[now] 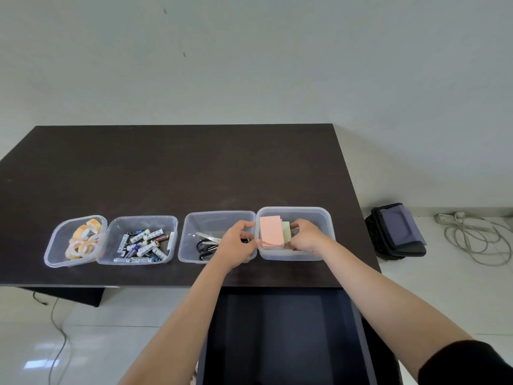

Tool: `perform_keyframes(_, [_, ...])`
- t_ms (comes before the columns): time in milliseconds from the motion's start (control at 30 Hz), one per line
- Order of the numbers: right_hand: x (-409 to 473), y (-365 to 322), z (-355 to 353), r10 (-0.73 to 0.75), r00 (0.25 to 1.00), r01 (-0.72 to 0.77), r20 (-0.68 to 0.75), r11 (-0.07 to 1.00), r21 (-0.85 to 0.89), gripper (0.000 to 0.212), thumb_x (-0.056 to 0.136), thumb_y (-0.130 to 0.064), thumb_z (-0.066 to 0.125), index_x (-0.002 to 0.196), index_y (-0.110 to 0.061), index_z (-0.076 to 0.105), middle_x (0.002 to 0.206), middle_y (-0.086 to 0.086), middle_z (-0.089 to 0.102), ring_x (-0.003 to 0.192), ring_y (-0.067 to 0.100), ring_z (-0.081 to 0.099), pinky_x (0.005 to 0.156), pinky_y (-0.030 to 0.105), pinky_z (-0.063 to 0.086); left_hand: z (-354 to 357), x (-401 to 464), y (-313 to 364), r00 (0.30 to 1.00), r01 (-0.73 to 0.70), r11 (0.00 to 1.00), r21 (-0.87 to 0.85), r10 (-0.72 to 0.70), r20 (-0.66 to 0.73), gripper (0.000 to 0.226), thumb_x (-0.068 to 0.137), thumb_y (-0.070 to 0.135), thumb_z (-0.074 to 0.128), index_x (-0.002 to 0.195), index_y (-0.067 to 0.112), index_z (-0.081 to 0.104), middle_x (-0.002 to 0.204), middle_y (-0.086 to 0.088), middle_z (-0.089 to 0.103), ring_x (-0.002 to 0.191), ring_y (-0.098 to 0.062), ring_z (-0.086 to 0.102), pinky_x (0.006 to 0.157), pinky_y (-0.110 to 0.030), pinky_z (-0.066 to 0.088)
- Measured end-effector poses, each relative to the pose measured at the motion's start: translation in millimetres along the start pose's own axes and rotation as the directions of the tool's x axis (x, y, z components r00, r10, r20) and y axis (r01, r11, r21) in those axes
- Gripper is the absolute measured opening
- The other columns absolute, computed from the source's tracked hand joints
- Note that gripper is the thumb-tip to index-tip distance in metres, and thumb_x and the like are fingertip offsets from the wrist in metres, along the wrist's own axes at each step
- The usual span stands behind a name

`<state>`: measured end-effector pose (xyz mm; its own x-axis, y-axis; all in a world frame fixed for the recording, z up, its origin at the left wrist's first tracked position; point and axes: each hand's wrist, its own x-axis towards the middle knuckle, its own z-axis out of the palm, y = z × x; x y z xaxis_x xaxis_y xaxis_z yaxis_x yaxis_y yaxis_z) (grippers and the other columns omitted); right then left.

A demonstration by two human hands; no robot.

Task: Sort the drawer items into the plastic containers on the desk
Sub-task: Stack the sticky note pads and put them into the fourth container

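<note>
Dark wooden table [166, 168] holds four filled clear plastic containers [294, 211]; both hands' fingers [294, 225] grip sticky-note pads [270, 232], the open drawer [283, 337] apparently empty.

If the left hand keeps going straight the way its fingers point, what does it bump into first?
Probably the pink sticky notes. The left hand reaches over the scissors container with its fingers aimed right, at the edge of the notes container. The pink stack lies directly ahead, though depth is hard to judge.
</note>
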<state>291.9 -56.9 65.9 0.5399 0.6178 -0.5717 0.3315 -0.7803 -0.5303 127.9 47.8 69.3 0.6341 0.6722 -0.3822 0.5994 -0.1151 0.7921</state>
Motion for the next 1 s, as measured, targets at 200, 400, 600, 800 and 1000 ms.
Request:
perform_keyframes(200, [-1, 1, -3, -0.013, 0.999, 0.014, 0.039, 1.000, -0.025, 0.054, 0.076, -0.017, 0.075, 0.123, -0.023, 0.049, 0.122, 0.000, 0.058, 0.105, 0.018, 0.055, 0.090, 0.033, 0.051, 0, -1, 0, 1.000, 0.001, 1.000, -0.028, -0.001, 0.008, 0.045, 0.088, 0.015, 0.064, 0.128, 0.022, 0.047, 0.119, -0.003, 0.061, 0.086, -0.012, 0.061, 0.060, -0.023, 0.056])
perform_keyframes(400, [-1, 0, -9, -0.003, 1.000, 0.003, 0.002, 1.000, -0.031, 0.062, 0.075, -0.008, 0.071, 0.132, -0.017, 0.046, 0.128, 0.003, 0.055, 0.110, 0.020, 0.054, 0.089, 0.032, 0.050, 0, -2, 0, 1.000, 0.001, 0.999, -0.042, 0.000, 0.007, 0.046, 0.087, 0.015, 0.065, 0.129, 0.023, 0.047, 0.120, -0.003, 0.061, 0.091, -0.015, 0.061, 0.067, -0.028, 0.058])
perform_keyframes(600, [-4, -15, -9, -0.005, 0.993, 0.036, -0.118, 0.965, 0.261, 0.044, 0.084, -0.002, 0.059, 0.125, -0.016, 0.055, 0.121, 0.006, 0.061, 0.102, 0.021, 0.061, 0.084, 0.033, 0.056, 0, -2, 0, 1.000, 0.010, 0.999, -0.053, -0.009, 0.004, 0.048, 0.086, 0.016, 0.066, 0.130, 0.023, 0.048, 0.120, -0.003, 0.061, 0.090, -0.014, 0.061, 0.067, -0.026, 0.057])
perform_keyframes(800, [-10, -21, 3, -0.078, 0.988, 0.114, -0.132, 0.950, 0.292, 0.045, 0.086, -0.002, 0.060, 0.127, -0.017, 0.051, 0.118, 0.002, 0.060, 0.109, 0.019, 0.056, 0.082, 0.032, 0.054, -1, -2, 2, 1.000, 0.013, 0.999, -0.049, -0.013, 0.012, 0.046, 0.087, 0.017, 0.066, 0.129, 0.024, 0.048, 0.119, -0.002, 0.061, 0.087, -0.012, 0.060, 0.063, -0.023, 0.056])
perform_keyframes(1000, [-11, -18, 0, -0.095, 0.994, 0.104, -0.053, 0.975, 0.194, 0.060, 0.080, -0.004, 0.069, 0.129, -0.027, 0.045, 0.126, 0.003, 0.054, 0.088, 0.020, 0.068, 0.074, 0.031, 0.060, -1, -3, 3, 1.000, 0.016, 0.999, -0.039, -0.016, 0.005, 0.045, 0.087, 0.016, 0.065, 0.128, 0.024, 0.048, 0.118, -0.002, 0.060, 0.092, -0.015, 0.060, 0.064, -0.024, 0.055])
